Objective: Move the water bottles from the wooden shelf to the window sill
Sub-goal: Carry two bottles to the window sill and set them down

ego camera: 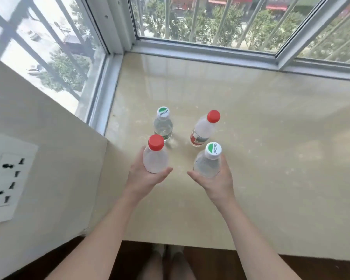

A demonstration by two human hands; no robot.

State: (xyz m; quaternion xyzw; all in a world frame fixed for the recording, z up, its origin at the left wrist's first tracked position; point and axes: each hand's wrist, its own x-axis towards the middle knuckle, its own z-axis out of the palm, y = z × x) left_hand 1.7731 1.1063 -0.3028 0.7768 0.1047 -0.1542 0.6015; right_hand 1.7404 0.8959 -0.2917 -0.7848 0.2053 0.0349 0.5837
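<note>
The window sill (251, 118) spreads wide and pale, with two bottles already standing upright on it just beyond the hands. The left hand (143, 176) wraps a red-capped bottle (155, 156), the right hand (214, 178) a green-capped bottle (207, 161); both bottles are upright, low over bare sill, probably ready to set straight down.

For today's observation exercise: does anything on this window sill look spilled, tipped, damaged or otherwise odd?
Nothing stands out. Two bottles, one green-capped and one red-capped, stand capped on the sill with no spill visible. The left hand holds another red-capped bottle, the right hand another green-capped one.
</note>
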